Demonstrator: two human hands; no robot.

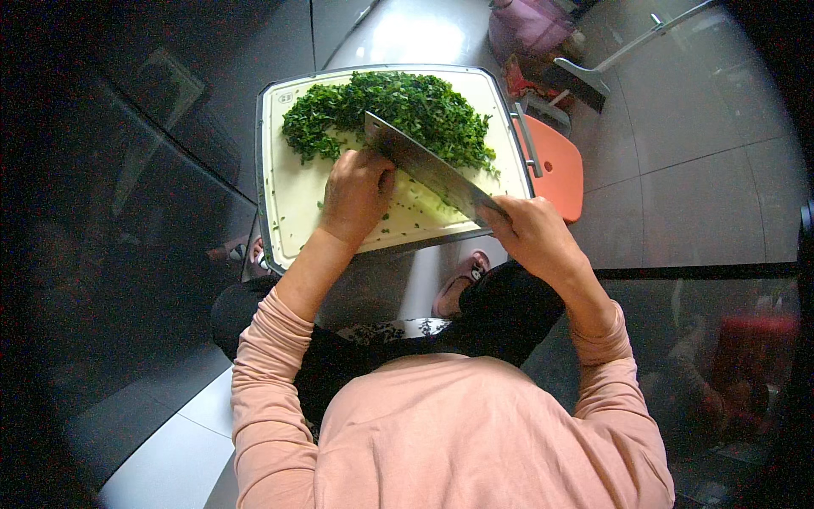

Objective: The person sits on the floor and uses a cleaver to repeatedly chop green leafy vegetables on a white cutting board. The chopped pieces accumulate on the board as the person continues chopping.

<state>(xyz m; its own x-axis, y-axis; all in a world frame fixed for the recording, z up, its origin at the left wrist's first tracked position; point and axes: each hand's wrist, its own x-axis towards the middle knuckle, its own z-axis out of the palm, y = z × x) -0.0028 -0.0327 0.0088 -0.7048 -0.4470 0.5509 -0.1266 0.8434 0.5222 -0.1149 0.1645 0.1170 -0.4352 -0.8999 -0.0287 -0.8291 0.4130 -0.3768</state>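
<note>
A wide cleaver (pixel 432 168) slants across the cutting board, its handle in my right hand (pixel 537 235) at the board's near right edge. My left hand (pixel 359 194) is at the near side of the blade's far end, its fingers curled under; whether they pinch anything I cannot tell. Chopped leafy greens (pixel 407 105) lie in a heap over the far half of the pale board (pixel 292 210), which has a dark rim. Small green bits are scattered on the near half, beside the blade.
An orange plastic seat or stool (pixel 563 172) sits beyond the board's right handle. Farther right lies a tiled floor (pixel 693 191). A pink bag-like item (pixel 528 28) stands at the top. My knees are below the board, with a slippered foot (pixel 461 283) between them.
</note>
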